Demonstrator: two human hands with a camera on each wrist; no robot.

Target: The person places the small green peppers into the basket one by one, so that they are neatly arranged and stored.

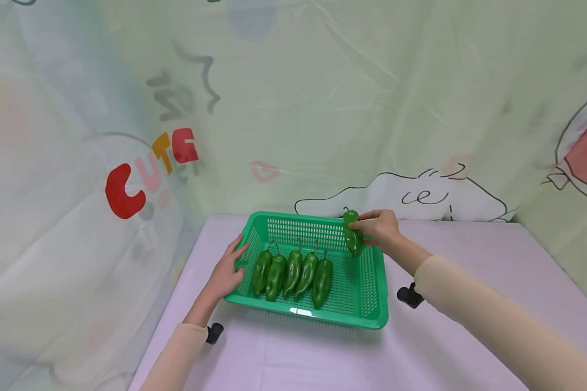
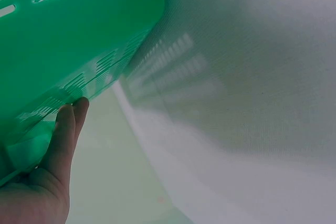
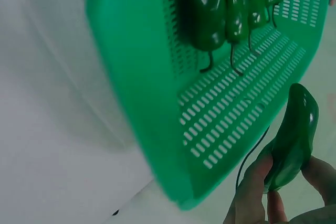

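Observation:
A green plastic basket (image 1: 318,320) with slotted walls stands on the table. Several green peppers (image 1: 292,273) lie in a row on its floor, toward the left, stems pointing to the far wall. My right hand (image 1: 379,227) pinches another green pepper (image 1: 351,232) between thumb and fingers, stem up, above the basket's far right corner. In the right wrist view, that pepper (image 3: 296,140) appears apart from the basket wall. At the left rim, my left hand (image 1: 226,273) holds the basket; the left wrist view shows straight fingers (image 2: 65,129) along the outside wall.
A pale lilac cloth covers the table (image 1: 450,260). Behind and to the left hangs a printed curtain (image 1: 293,125) with drawings and coloured letters. Black wrist devices (image 1: 410,296) show at both sleeves.

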